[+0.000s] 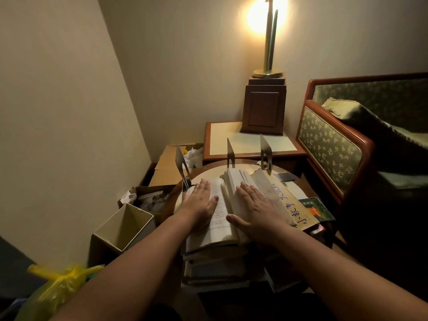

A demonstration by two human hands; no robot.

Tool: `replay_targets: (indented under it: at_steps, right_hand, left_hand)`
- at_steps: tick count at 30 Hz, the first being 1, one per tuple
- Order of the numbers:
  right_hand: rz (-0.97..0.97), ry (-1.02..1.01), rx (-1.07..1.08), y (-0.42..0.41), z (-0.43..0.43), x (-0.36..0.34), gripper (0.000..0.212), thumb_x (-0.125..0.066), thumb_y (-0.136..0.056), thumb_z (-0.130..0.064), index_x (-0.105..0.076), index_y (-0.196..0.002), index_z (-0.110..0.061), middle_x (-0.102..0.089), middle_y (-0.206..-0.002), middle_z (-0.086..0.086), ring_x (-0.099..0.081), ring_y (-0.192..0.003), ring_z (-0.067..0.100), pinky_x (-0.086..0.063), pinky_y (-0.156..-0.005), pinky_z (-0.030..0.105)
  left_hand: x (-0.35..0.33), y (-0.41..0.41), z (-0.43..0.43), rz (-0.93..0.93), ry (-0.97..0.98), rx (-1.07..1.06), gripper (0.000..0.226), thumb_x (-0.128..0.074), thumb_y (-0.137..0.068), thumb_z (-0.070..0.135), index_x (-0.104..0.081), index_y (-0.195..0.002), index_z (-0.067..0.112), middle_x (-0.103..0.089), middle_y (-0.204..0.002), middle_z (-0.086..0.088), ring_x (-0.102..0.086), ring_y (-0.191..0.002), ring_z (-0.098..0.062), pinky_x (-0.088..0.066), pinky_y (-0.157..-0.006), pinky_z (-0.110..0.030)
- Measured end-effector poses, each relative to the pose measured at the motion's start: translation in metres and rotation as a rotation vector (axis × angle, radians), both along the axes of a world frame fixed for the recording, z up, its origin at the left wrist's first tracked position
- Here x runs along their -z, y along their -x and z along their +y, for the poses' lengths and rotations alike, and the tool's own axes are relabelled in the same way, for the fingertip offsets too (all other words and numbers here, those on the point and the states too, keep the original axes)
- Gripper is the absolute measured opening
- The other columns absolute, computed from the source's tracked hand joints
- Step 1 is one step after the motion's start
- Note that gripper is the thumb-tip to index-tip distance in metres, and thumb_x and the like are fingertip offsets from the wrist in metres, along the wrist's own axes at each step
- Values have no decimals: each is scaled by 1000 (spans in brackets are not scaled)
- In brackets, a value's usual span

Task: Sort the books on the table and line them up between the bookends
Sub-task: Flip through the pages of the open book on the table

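Both hands point(201, 200) flat, open book point(220, 212) — yellowed pgs, printed txt

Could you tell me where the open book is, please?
Head view, centre: the open book lies atop the book pile, under the left hand and right hand.

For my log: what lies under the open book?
A stack of books, only edges showing; their covers are hidden. The left hand and right hand lie flat on the open book.
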State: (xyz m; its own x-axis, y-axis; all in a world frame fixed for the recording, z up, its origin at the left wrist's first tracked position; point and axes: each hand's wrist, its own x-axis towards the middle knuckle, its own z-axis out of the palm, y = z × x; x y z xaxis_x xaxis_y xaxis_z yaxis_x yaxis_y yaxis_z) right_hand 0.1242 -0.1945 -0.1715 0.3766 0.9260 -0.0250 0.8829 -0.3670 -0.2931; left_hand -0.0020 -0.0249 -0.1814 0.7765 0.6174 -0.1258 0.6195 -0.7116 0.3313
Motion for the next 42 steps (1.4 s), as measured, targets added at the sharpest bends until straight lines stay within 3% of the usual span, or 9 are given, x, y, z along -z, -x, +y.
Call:
replay_targets:
  at_steps: [5,7,10,13,15,20,27,36,42]
  right_hand:
    - [85,-49,-34,2,-7,-14,84,-29,-90,-74,-4,-157,-29,3,-165,-7,2,-150,14,-5,-120,38]
    - [77,-69,-39,3,-12,-20,79,-27,-93,-71,-8,-157,-29,0,-165,-6,-3,-151,16,-9,-118,37]
    - [40,-75,-37,1,-18,-23,85,-14,-86,-79,-12,-157,-31,-8,-165,-5,-10,-150,18,-14,-118,41]
    - [83,-103,-27,-4,-23,-21,111,5,-66,-94,-17,-155,-31,-15,-164,-3,-16,-149,20,-20,-116,43]
    - [143,-130,-31,-5,-29,-23,118,2,-61,-98,-19,-155,-30,-16,-163,0,-18,-148,23,-23,-115,45]
    - [171,-100,-150,-11,-49,-29,106,-52,-69,-84,-18,-155,-34,-13,-164,-2,-17,-148,26,-33,-113,53]
    - [2,-211,-237,-28,-56,-22,90,-77,-81,-41,-26,-153,-27,-34,-156,3,-39,-139,24,-47,-102,36]
    - [-143,-357,-237,-16,-60,-31,62,-54,-91,-59,-52,-137,-18,-64,-128,6,-65,-107,20,-57,-78,30]
    - [-188,-488,-287,-12,-56,-26,61,-38,-92,-62,-61,-123,-14,-72,-107,6,-70,-86,19,-50,-62,20]
  left_hand:
    - [-10,15,-18,-163,-217,115,54,-37,-104,36,-30,-153,15,-26,-161,-5,-22,-149,-21,-18,-121,-52]
    - [-12,18,-23,-306,-297,189,45,-50,-99,29,-48,-142,18,-50,-146,-3,-45,-135,-19,-38,-113,-48]
    - [-18,17,-29,-455,-287,226,43,-63,-92,23,-55,-135,19,-66,-126,-2,-61,-116,-15,-54,-96,-39]
    - [-25,16,-36,-509,-220,198,51,-69,-89,20,-51,-137,21,-67,-122,-1,-63,-113,-14,-58,-91,-32]
    - [-27,17,-37,-497,-181,191,56,-69,-89,22,-47,-139,25,-66,-122,0,-63,-112,-13,-58,-90,-31]
    - [-32,23,-43,-517,-65,158,56,-69,-89,17,-46,-140,19,-65,-123,-1,-63,-112,-11,-53,-87,-17]
    - [-31,29,-47,-550,-69,154,53,-69,-90,17,-48,-139,18,-67,-123,0,-63,-114,-12,-51,-89,-17]
    - [-34,35,-49,-641,-167,278,54,-70,-88,15,-49,-138,15,-69,-119,-2,-67,-107,-11,-59,-86,-26]
    - [-46,36,-50,-624,-211,471,79,-77,-78,30,-38,-146,23,-48,-144,-2,-46,-133,-15,-49,-104,-35]
